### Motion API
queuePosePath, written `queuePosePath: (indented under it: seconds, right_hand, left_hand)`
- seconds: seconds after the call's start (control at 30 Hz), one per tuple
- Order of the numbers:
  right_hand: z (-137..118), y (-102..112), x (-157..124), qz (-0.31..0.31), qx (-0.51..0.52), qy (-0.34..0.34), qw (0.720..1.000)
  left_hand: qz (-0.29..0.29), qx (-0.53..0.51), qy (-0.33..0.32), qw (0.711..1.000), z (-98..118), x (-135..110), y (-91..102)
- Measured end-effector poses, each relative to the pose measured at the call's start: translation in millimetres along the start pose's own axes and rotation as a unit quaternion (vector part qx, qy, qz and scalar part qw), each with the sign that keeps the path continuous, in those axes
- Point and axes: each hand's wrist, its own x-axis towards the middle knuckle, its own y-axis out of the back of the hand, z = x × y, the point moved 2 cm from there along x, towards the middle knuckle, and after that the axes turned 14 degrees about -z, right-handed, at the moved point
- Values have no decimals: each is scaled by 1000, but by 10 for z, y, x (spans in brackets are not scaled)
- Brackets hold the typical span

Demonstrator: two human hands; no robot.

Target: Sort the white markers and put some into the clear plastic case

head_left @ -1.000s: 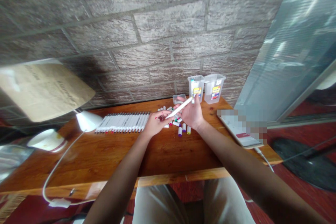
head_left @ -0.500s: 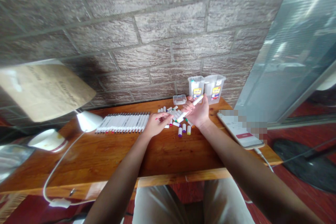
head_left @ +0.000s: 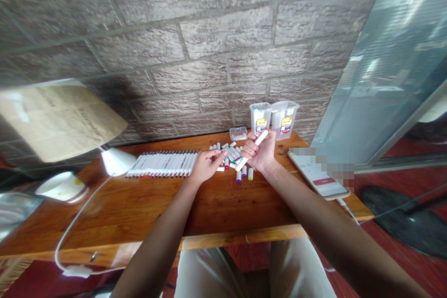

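Observation:
My right hand point(head_left: 260, 153) is closed round a white marker point(head_left: 252, 150) that slants up to the right. My left hand point(head_left: 206, 165) pinches a small cap with a pink tip, just left of a loose heap of markers and caps point(head_left: 232, 156) on the wooden table point(head_left: 146, 205). A neat row of white markers point(head_left: 164, 164) lies side by side to the left of my left hand. Three loose caps point(head_left: 244, 174) lie below my right hand.
Two clear plastic tubs point(head_left: 274, 118) and a small clear lid point(head_left: 238, 133) stand at the back by the brick wall. A phone point(head_left: 319, 174) on a cable lies at the right. At the left are a white desk lamp point(head_left: 115, 160) with its cord and a brown paper bag point(head_left: 59, 116).
My right hand has drawn the white marker away from my left hand and turned it more upright. The left hand stays near the heap with the small cap.

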Motion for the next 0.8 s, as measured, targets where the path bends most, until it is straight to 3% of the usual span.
queuePosePath:
  seconds: [0.17, 0.63, 0.8]
  right_hand:
    - [125, -4, -5, -13, 3, -29, 999]
    - [123, -37, -9, -37, -13, -69, 997]
    - [139, -79, -5, -39, -18, -54, 998]
  left_hand:
    - [10, 13, -8, 1000, 18, 2, 9]
    - [16, 39, -19, 999, 55, -1, 17]
    - [15, 31, -12, 999, 33, -3, 7]
